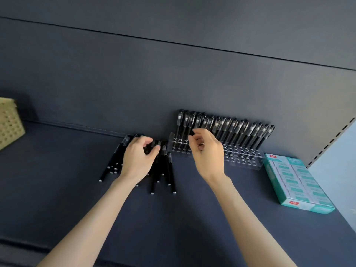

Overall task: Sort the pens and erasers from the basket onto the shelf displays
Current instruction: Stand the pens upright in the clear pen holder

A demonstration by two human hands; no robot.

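Several loose black pens [169, 170] lie in a pile on the dark shelf [77, 189]. My left hand [137, 158] rests on top of the pile, its fingers and thumb curled round a pen near the caps. To the right stands a clear acrylic pen stand [244, 160] with a back row of upright black pens [240, 130]. My right hand [209, 153] is at the stand's left end, thumb and forefinger pinching an upright pen there. A teal box of erasers [296, 182] lies to the right of the stand.
A beige perforated basket [9, 122] sits at the far left of the shelf against the dark back wall [173, 74]. A slotted shelf upright [331, 139] bounds the right side. The stand's front rows of holes hold no pens.
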